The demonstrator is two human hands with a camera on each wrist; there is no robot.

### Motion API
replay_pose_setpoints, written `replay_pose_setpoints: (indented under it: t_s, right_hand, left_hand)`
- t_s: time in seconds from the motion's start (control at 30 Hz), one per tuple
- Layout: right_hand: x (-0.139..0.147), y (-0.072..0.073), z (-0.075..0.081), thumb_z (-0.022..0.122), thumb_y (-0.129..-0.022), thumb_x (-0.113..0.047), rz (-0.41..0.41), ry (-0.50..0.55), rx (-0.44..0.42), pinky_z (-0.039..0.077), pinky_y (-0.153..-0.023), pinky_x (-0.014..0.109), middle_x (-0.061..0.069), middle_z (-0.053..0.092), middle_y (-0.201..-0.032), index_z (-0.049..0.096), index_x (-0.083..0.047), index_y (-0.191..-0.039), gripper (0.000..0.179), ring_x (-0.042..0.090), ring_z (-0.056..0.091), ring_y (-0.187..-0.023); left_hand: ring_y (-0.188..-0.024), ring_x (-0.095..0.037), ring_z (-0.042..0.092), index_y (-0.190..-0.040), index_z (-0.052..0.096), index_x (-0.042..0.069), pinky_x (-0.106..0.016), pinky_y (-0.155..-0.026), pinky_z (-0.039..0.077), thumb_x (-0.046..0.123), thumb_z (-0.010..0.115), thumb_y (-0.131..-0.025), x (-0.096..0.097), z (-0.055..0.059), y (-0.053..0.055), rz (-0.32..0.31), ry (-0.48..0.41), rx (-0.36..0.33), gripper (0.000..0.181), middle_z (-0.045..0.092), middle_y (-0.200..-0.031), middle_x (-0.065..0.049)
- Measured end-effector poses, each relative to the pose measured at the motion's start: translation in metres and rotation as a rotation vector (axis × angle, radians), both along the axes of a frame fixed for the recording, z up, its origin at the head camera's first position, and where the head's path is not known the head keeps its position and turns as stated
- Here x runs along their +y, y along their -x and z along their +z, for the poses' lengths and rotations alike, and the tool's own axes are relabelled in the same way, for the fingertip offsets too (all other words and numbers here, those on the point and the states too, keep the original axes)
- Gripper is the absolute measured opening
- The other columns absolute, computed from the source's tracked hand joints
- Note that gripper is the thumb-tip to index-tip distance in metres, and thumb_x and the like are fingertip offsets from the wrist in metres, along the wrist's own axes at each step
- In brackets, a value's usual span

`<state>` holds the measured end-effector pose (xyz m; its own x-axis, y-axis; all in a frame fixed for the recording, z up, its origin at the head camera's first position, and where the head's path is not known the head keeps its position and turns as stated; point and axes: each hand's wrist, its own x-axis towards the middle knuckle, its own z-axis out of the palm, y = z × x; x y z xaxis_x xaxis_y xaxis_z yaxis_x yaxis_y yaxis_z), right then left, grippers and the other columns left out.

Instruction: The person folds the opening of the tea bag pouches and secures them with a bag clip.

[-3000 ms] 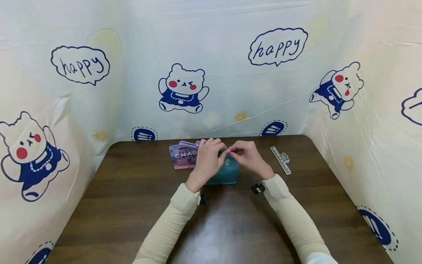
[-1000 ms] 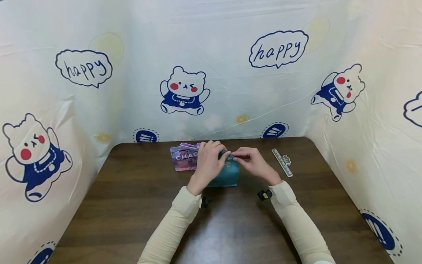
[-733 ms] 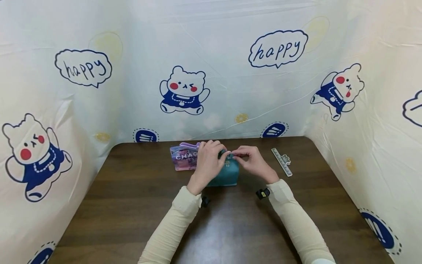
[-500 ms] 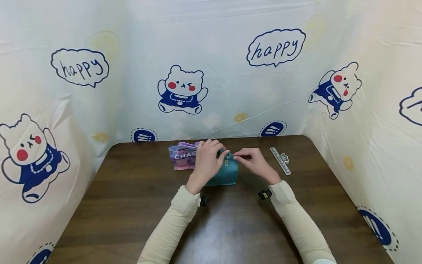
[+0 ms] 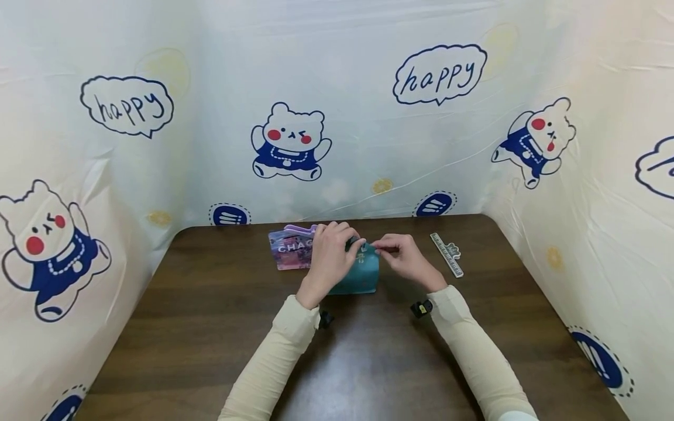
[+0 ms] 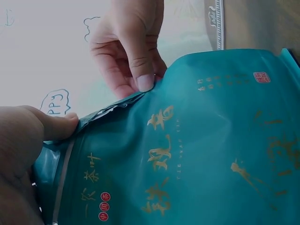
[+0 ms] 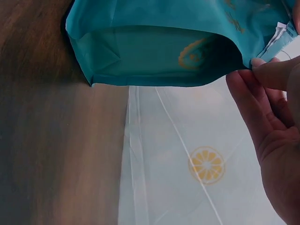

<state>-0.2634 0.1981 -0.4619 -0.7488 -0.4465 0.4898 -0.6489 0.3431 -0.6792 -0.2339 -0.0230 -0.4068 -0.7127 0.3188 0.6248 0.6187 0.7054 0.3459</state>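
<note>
A teal tea pouch [image 5: 360,278] with gold characters stands toward the back of the table. My left hand [image 5: 330,251] grips its upper edge on the left; in the left wrist view, the thumb of that left hand [image 6: 33,136] presses the front near the top. My right hand [image 5: 404,258] pinches the right end of the upper edge between thumb and fingers. In the right wrist view, the right hand [image 7: 274,126] holds the corner above the pouch's folded-in side [image 7: 140,51]. Creased, uneven edges show along the pouch's top; its contents are hidden.
A purple and pink printed piece [image 5: 289,257] reading "CHAG" lies left of the pouch, partly behind the left hand. A purple strip-like object [image 5: 299,230] lies at its top. A ruler [image 5: 446,255] with a figure attached lies to the right. Printed cloth [image 5: 342,76] surrounds the table.
Since three seconds ago, my right fingertips have moved right, away from the left thumb, to the pouch's right upper corner. The left hand keeps its grip. Little differs over the last second.
</note>
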Motion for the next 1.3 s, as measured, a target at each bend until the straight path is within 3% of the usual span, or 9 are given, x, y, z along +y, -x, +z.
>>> replay_pose_setpoints:
  t_s: [0.1,0.27,0.53,0.73,1.0,1.3]
  right_hand:
    - [-0.001,0.000,0.001,0.072,-0.089,0.008,-0.015,-0.007,0.010,0.060,-0.078,0.032,0.006,0.075,-0.096,0.079,-0.006,-0.106,0.023,0.020,0.073,-0.085]
    - [-0.011,-0.003,0.009,0.075,-0.088,0.004,0.014,0.058,-0.006,0.060,-0.081,0.037,0.012,0.075,-0.101,0.077,-0.001,-0.109,0.022,0.022,0.073,-0.088]
    - [-0.033,-0.019,0.047,0.072,-0.088,0.010,0.045,0.097,0.099,0.061,-0.073,0.038,0.017,0.074,-0.091,0.077,0.005,-0.098,0.012,0.021,0.071,-0.078]
    - [-0.034,-0.022,0.050,0.071,-0.088,0.010,0.051,0.085,0.114,0.061,-0.073,0.036,0.015,0.074,-0.092,0.077,0.005,-0.101,0.015,0.022,0.071,-0.078]
    - [-0.036,-0.020,0.048,0.072,-0.087,0.011,0.069,0.106,0.111,0.061,-0.072,0.040,0.017,0.074,-0.094,0.077,0.006,-0.103,0.017,0.026,0.070,-0.077]
    - [-0.037,-0.019,0.048,0.072,-0.086,0.013,0.074,0.096,0.147,0.060,-0.071,0.045,0.017,0.075,-0.094,0.077,0.005,-0.102,0.018,0.024,0.071,-0.079]
  left_hand:
    - [-0.083,-0.020,0.058,-0.090,0.077,0.014,-0.037,-0.080,0.041,0.028,0.077,-0.092,-0.001,0.000,0.001,0.000,-0.001,0.000,0.014,0.071,-0.087,0.000]
    - [-0.082,-0.021,0.058,-0.089,0.077,0.014,-0.038,-0.080,0.041,0.026,0.079,-0.091,-0.002,-0.001,0.000,-0.004,0.000,0.019,0.013,0.071,-0.087,-0.001]
    - [-0.082,-0.021,0.059,-0.090,0.077,0.013,-0.038,-0.080,0.042,0.026,0.078,-0.092,-0.004,-0.002,0.001,-0.044,-0.003,0.037,0.014,0.071,-0.088,-0.002]
    - [-0.082,-0.021,0.059,-0.090,0.077,0.013,-0.037,-0.079,0.042,0.027,0.071,-0.097,-0.007,-0.003,0.001,-0.072,0.027,0.040,0.017,0.070,-0.087,-0.001]
    - [-0.075,-0.021,0.058,-0.087,0.078,0.011,-0.037,-0.076,0.041,0.026,0.067,-0.099,-0.004,-0.006,0.000,-0.010,-0.011,0.103,0.022,0.071,-0.081,-0.002]
    - [-0.075,-0.021,0.057,-0.087,0.078,0.011,-0.037,-0.075,0.040,0.027,0.067,-0.099,-0.003,-0.005,-0.001,0.014,-0.016,0.114,0.023,0.071,-0.080,-0.002]
